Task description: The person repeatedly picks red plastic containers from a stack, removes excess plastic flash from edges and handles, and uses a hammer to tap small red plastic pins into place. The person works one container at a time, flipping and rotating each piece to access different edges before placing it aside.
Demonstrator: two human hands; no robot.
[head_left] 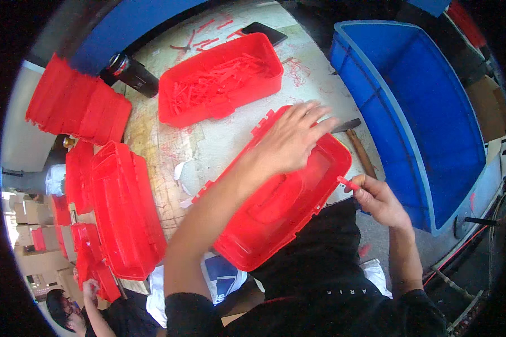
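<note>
A long, shallow red plastic box half with hinge tabs along its edge (253, 236) lies slanted at the front of the table. My left hand (298, 137) reaches across its far end, fingers stretched apart and somewhat blurred, with nothing seen in them. Whether its palm touches the box half cannot be told. Beside the box half's right edge, my right hand (383, 203) pinches a small red plastic piece (348, 183) between thumb and fingers. Behind them stands a red bin (222, 106) with many loose small red strips in it.
At right stands a large blue crate (382, 106), with a hammer (361, 151) beside it. Stacked red boxes (76, 106), more red boxes (126, 213) and a black bottle (132, 74) are at left. A dark flat device (264, 33) lies behind. Another person (67, 312) works at lower left.
</note>
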